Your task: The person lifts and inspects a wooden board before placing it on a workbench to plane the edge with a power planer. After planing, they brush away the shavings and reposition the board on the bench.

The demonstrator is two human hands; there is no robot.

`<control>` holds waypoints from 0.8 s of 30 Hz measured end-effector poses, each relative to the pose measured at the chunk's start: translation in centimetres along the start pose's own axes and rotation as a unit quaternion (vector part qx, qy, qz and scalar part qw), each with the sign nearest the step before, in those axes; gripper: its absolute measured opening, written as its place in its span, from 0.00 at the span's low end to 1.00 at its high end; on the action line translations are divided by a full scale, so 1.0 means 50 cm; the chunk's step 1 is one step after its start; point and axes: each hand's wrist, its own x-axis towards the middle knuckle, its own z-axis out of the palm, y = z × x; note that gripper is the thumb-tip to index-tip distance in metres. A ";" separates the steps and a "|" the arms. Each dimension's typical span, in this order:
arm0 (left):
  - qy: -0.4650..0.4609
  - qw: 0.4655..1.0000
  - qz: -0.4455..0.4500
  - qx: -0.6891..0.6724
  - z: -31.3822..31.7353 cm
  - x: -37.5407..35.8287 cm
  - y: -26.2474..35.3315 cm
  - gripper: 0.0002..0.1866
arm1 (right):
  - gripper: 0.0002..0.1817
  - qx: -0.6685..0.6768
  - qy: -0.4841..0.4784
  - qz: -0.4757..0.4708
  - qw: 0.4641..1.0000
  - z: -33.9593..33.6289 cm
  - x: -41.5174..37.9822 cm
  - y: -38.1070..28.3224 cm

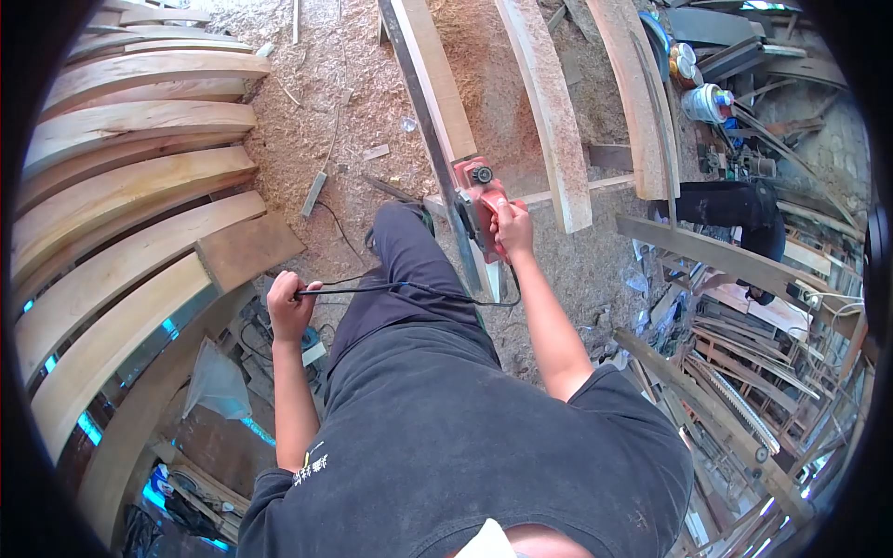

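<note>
My right hand (513, 229) grips the handle of a red electric planer (479, 200) that rests on the edge of a long wooden plank (435, 84) running away from me. My left hand (288, 304) is closed around the planer's black power cord (409, 290), holding it out to the left, away from the plank. The cord runs across my dark trouser leg (400, 270) toward the tool. My raised knee sits just left of the plank.
Several curved wooden planks (130, 177) are stacked at the left. More curved boards (549, 102) stand beside the plank. Sawdust (316, 121) covers the floor. Another person in dark clothes (744, 209) bends at the right, near cans (705, 100) and metal frames (744, 391).
</note>
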 end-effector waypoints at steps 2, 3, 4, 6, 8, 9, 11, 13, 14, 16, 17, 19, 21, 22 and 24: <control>-0.004 1.000 -0.001 -0.004 -0.005 0.022 -0.002 0.27 | 0.27 0.005 0.000 -0.002 1.000 0.010 0.017 -0.016; -0.001 1.000 -0.001 -0.007 -0.007 0.033 -0.004 0.27 | 0.27 0.001 0.003 0.000 1.000 0.017 0.026 -0.025; 0.001 1.000 -0.001 -0.010 -0.009 0.045 -0.007 0.27 | 0.27 -0.002 0.005 0.002 1.000 0.022 0.035 -0.034; 0.007 1.000 -0.001 -0.010 -0.014 0.073 -0.014 0.27 | 0.28 -0.005 0.005 -0.005 1.000 0.036 0.061 -0.054; 0.011 1.000 -0.003 -0.007 -0.024 0.100 -0.021 0.27 | 0.28 -0.006 0.003 -0.010 1.000 0.052 0.081 -0.070; 0.013 1.000 -0.006 -0.005 -0.028 0.117 -0.023 0.27 | 0.28 -0.011 0.004 -0.008 1.000 0.057 0.089 -0.085; 0.018 1.000 -0.008 -0.005 -0.030 0.159 -0.029 0.27 | 0.28 -0.018 0.005 -0.009 1.000 0.066 0.108 -0.117; 0.007 1.000 -0.009 0.000 -0.036 0.201 -0.041 0.27 | 0.28 -0.009 0.008 -0.004 1.000 0.081 0.124 -0.144; 0.003 1.000 -0.009 0.000 -0.037 0.225 -0.049 0.27 | 0.27 -0.014 0.012 0.014 1.000 0.086 0.134 -0.157; -0.006 1.000 -0.005 -0.002 -0.031 0.277 -0.062 0.26 | 0.28 -0.009 0.014 0.022 1.000 0.099 0.160 -0.169; -0.011 1.000 -0.004 -0.004 -0.028 0.305 -0.068 0.26 | 0.28 -0.005 0.013 0.026 1.000 0.104 0.173 -0.176; -0.019 1.000 0.004 -0.009 -0.024 0.366 -0.082 0.26 | 0.27 -0.003 0.019 0.011 1.000 0.120 0.203 -0.193; -0.025 1.000 0.007 -0.008 -0.024 0.427 -0.091 0.26 | 0.26 0.002 0.023 -0.008 1.000 0.136 0.238 -0.217; -0.032 0.999 0.008 -0.005 -0.025 0.456 -0.094 0.25 | 0.26 -0.008 0.024 -0.011 1.000 0.144 0.253 -0.228; -0.035 0.999 0.004 -0.005 -0.027 0.512 -0.099 0.26 | 0.26 -0.012 0.021 -0.012 1.000 0.158 0.286 -0.255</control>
